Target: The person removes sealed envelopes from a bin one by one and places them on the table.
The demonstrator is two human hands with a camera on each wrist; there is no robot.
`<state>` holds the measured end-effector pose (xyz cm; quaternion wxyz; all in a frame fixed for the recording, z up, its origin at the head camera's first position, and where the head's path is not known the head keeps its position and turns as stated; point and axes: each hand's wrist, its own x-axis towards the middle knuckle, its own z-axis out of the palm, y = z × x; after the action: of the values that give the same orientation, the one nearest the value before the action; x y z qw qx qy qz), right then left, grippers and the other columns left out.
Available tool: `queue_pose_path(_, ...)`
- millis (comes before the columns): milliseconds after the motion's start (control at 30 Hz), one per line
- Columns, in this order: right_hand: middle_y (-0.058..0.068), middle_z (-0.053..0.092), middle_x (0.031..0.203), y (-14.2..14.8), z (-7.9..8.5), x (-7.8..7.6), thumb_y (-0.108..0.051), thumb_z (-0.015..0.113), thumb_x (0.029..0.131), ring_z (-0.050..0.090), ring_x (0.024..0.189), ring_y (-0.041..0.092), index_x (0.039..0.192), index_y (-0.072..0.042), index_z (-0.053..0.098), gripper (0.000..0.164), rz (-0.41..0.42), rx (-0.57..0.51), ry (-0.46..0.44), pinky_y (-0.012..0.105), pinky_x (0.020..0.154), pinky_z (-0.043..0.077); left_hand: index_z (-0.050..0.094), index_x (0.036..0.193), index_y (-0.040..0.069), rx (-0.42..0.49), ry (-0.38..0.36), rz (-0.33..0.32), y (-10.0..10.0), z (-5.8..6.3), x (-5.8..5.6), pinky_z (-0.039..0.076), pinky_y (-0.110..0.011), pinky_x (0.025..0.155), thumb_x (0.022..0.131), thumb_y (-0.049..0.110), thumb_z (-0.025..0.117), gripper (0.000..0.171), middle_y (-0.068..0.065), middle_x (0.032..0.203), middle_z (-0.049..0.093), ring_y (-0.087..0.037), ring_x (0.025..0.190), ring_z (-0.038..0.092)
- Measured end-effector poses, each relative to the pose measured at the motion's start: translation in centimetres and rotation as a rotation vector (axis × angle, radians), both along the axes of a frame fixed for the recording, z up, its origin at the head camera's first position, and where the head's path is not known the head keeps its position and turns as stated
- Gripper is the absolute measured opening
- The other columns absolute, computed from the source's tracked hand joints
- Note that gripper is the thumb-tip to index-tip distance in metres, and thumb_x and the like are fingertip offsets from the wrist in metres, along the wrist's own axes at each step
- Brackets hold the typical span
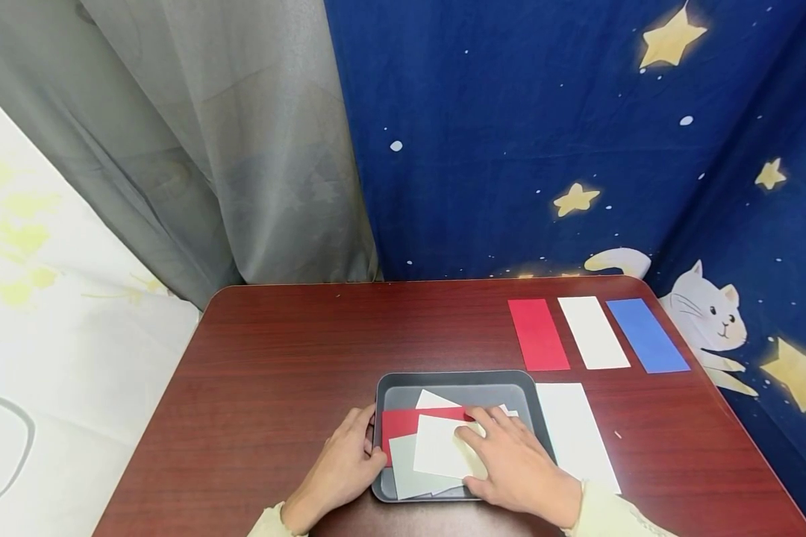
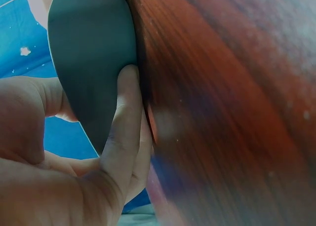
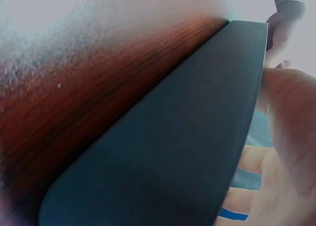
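Observation:
A dark grey tray (image 1: pixel 457 377) lies near the table's front edge, holding several loose paper cards. My left hand (image 1: pixel 341 464) grips its left side, thumb at the rim; in the left wrist view, fingers (image 2: pixel 129 95) press the outer wall. Over the tray's right half, my right hand (image 1: pixel 520 466) holds a white card (image 1: pixel 435 446) on top of the pile, fingers bent and thumb at its lower edge. Beneath it show a red card (image 1: pixel 398 424) and a pale grey-green card (image 1: pixel 406 481). From the right wrist, the tray wall (image 3: pixel 163 137) hides the fingertips.
Behind the tray at the right, a red card (image 1: pixel 539 335), a white card (image 1: pixel 594 333) and a blue card (image 1: pixel 648 335) lie in a row on the brown table (image 1: pixel 295 343). Another white sheet (image 1: pixel 574 432) lies beside the tray's right side. Curtains (image 1: pixel 483 149) hang behind the table.

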<state>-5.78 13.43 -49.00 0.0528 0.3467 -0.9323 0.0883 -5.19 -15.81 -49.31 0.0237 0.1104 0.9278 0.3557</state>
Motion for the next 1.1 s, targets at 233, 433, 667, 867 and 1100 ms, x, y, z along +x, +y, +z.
queue_pose_path(233, 0.004, 0.052, 0.131, 0.0, -0.1, -0.3, -0.046, 0.078, 0.072, 0.049, 0.107, 0.023, 0.123, -0.020, 0.062, 0.060, 0.008, -0.004, 0.021, 0.051, 0.080, 0.046, 0.051, 0.137, 0.002, -0.008, 0.012, 0.001, 0.0, 0.0, 0.0, 0.045, -0.024, 0.066, 0.079, 0.011, 0.064, 0.060, 0.002, 0.103, 0.053, 0.001, 0.071, 0.052)
queue_pose_path(433, 0.002, 0.054, 0.127, 0.1, -0.1, -0.6, -0.044, 0.076, 0.072, 0.050, 0.106, 0.022, 0.122, -0.019, 0.062, 0.058, 0.028, -0.030, 0.043, 0.048, 0.081, 0.046, 0.051, 0.137, 0.002, -0.011, 0.018, 0.002, 0.0, -0.1, 0.0, 0.045, -0.024, 0.066, 0.079, 0.011, 0.064, 0.060, 0.003, 0.103, 0.053, 0.003, 0.070, 0.052)
queue_pose_path(667, 0.004, 0.054, 0.130, 0.1, -0.1, -0.9, -0.042, 0.075, 0.072, 0.052, 0.107, 0.023, 0.123, -0.020, 0.062, 0.057, 0.052, -0.056, 0.041, 0.048, 0.083, 0.047, 0.051, 0.137, 0.002, -0.007, 0.023, -0.001, -0.1, -0.3, 0.0, 0.045, -0.024, 0.066, 0.078, 0.011, 0.063, 0.061, 0.003, 0.103, 0.053, 0.003, 0.070, 0.052)
queue_pose_path(867, 0.005, 0.056, 0.131, 0.2, 0.0, -1.2, -0.045, 0.074, 0.072, 0.049, 0.109, 0.022, 0.122, -0.021, 0.063, 0.057, 0.086, -0.072, 0.094, 0.044, 0.083, 0.045, 0.051, 0.138, 0.002, -0.005, 0.026, -0.002, -0.1, -0.3, 0.0, 0.045, -0.023, 0.065, 0.078, 0.011, 0.064, 0.061, 0.003, 0.103, 0.053, 0.002, 0.070, 0.052)
queue_pose_path(1100, 0.004, 0.055, 0.133, 0.5, 0.7, -1.9, -0.044, 0.072, 0.074, 0.048, 0.113, 0.023, 0.122, -0.024, 0.064, 0.053, 0.057, -0.079, 0.075, 0.044, 0.082, 0.042, 0.051, 0.138, 0.003, -0.004, 0.018, -0.003, 0.0, -0.1, 0.0, 0.045, -0.023, 0.065, 0.079, 0.011, 0.063, 0.061, 0.003, 0.103, 0.053, 0.003, 0.069, 0.052)
